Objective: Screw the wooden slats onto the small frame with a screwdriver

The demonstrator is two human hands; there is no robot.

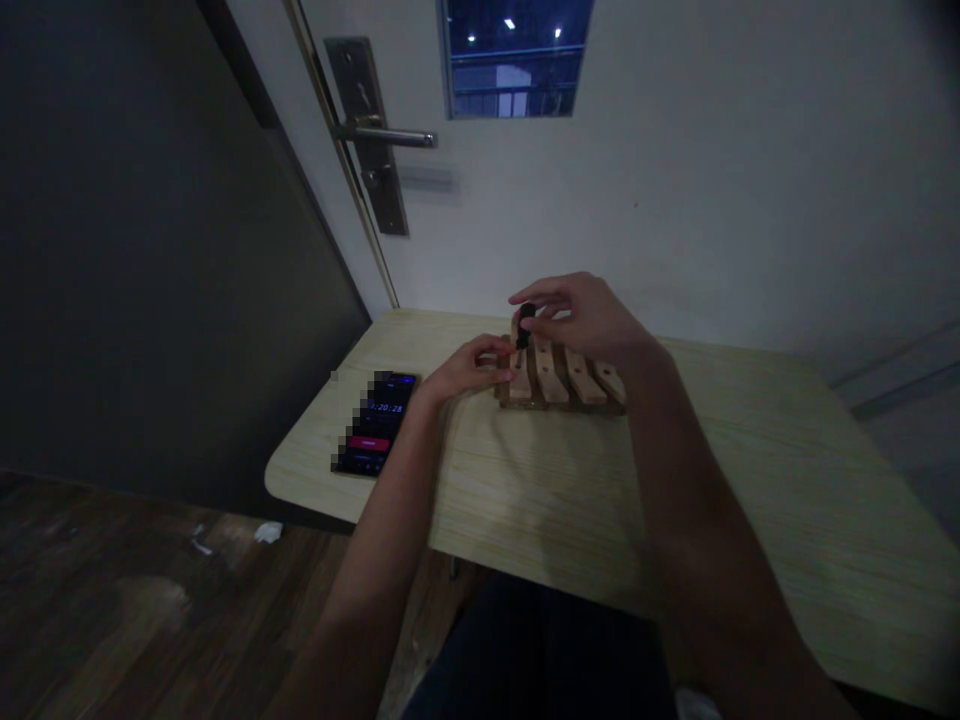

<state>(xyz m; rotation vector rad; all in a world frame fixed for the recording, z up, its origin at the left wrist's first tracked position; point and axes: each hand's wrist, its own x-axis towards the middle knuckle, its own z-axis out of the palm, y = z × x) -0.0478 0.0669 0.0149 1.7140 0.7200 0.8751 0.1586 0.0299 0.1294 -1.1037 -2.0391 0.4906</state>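
My right hand [577, 312] holds a small screwdriver [527, 318] by its black handle, fingers pinched around it. The screwdriver points down, its tip at the leftmost slat of a wooden rack [562, 402]. Several pale wooden slats [551, 385] with dark round holes stand side by side on the rack's darker base. At the rack's left end, my left hand [480, 365] has its thumb and fingers closed on the leftmost slat, close to the screwdriver's shaft. My right hand and wrist hide the upper part of the slats.
A phone [379, 425] showing a timer lies on the light wooden table [525, 510], left of my left forearm. Behind the table stands a white door [712, 200] with a metal handle [390, 137] and a small window. White scraps [268, 532] lie on the floor.
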